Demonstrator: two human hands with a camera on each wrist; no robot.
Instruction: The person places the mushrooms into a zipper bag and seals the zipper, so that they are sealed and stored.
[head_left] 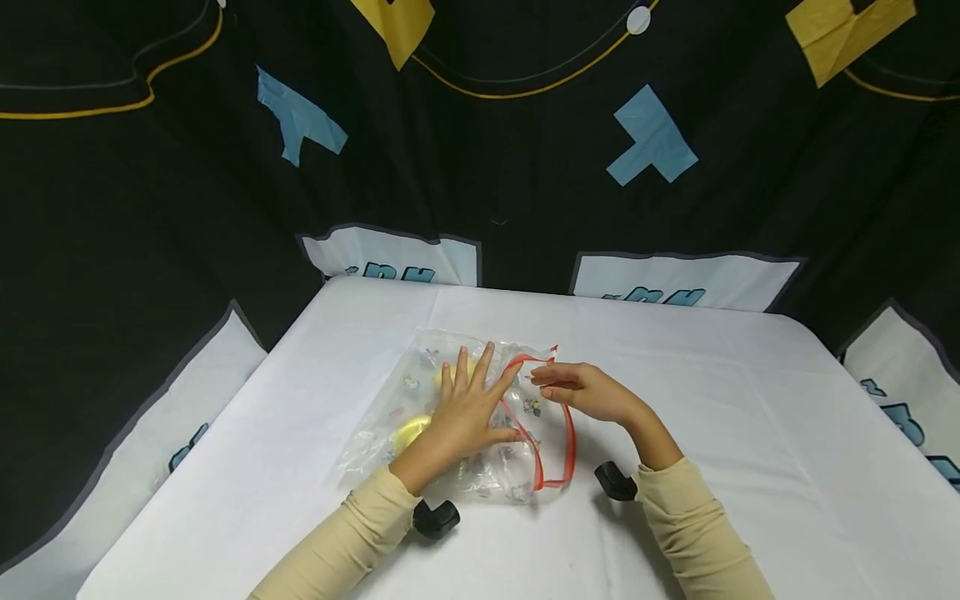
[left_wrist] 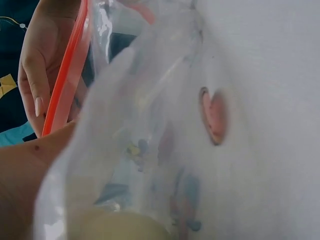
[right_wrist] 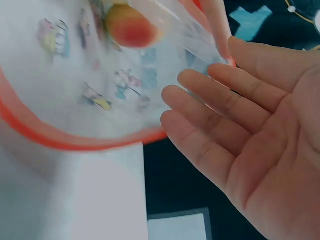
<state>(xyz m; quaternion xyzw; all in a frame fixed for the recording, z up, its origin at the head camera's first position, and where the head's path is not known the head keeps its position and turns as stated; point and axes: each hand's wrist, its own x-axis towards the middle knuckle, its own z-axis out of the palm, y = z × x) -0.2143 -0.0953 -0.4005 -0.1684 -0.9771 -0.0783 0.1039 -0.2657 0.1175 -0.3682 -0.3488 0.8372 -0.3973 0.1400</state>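
Note:
A clear plastic zip bag [head_left: 483, 482] printed with small cartoon figures lies on the white table, its mouth edged by a red strip [head_left: 572, 442]. My left hand [head_left: 461, 417] rests over the bag with fingers spread and straight. Two yellow round things show in it, one near the left wrist [head_left: 409, 432] and one partly under the fingers. In the right wrist view a round yellow-and-red fruit [right_wrist: 132, 27] shows inside, its kind unclear. Beside the gaping mouth, my right hand [head_left: 588, 392] has its fingers extended, palm visible [right_wrist: 260, 145], holding nothing.
The white-covered table [head_left: 712, 400] extends around the bag. Black wrist-camera mounts [head_left: 437, 520] sit by both sleeves. A black curtain with blue patches [head_left: 652, 137] hangs behind the table, and white cloth panels [head_left: 682, 279] border its far edge.

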